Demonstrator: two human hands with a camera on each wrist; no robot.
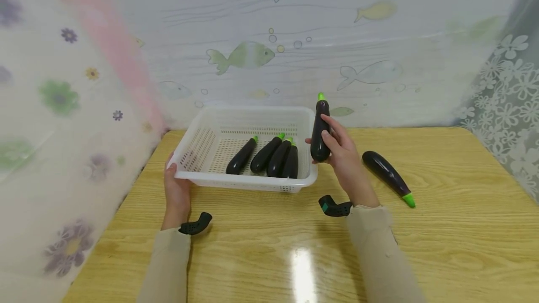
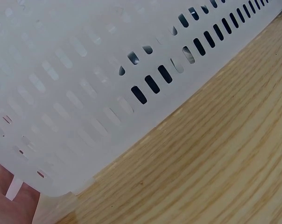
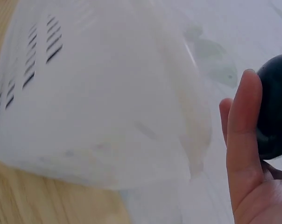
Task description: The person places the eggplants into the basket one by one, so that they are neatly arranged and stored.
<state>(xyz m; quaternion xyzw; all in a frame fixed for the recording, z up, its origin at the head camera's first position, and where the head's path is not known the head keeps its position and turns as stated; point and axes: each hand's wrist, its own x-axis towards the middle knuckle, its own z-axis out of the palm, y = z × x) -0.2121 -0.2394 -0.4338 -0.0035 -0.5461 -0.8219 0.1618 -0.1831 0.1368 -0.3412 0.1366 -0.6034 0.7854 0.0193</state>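
A white slotted basket (image 1: 198, 146) stands on the wooden table and holds several dark eggplants (image 1: 269, 155) with green stems. My left hand (image 1: 176, 186) grips the basket's near left corner; in the left wrist view the basket wall (image 2: 85, 93) fills the frame and a bit of that hand (image 2: 10, 200) shows at the bottom left. My right hand (image 1: 337, 146) holds one eggplant (image 1: 320, 130) upright just off the basket's right rim; the right wrist view shows the eggplant's dark end (image 3: 274, 107) against my fingers (image 3: 243, 135). Another eggplant (image 1: 387, 172) lies on the table to the right.
Patterned curtains with fish and flowers close in the table at the back, left and right. The wooden table top (image 1: 294, 247) stretches toward me in front of the basket. A black wrist mount (image 1: 195, 224) sits on each sleeve.
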